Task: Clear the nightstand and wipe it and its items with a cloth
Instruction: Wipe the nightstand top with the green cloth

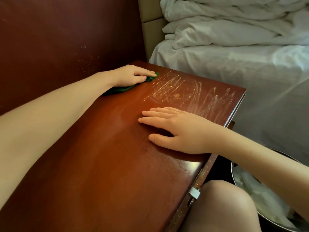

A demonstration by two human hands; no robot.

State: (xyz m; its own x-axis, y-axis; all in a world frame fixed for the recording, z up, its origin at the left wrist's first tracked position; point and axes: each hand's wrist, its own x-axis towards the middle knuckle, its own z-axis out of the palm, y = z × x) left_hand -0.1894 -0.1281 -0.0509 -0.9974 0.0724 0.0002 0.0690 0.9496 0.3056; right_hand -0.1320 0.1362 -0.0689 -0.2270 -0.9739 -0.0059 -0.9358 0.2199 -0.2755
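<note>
We see the green cloth [147, 79] at the upper centre of the frame, pressed flat under the left hand [132, 75], its edge poking out beyond the fingers [147, 73], which lie extended on top of it. The right hand [180, 129] rests palm-down, fingers spread, holding nothing, mid-frame on the reddish wooden counter [103, 164]. Pale scratches [192, 91] mark the counter's far end. No writing is readable. Rumpled white bedding [234, 30] lies upper right; a metal bin [250, 190] sits lower right.
</note>
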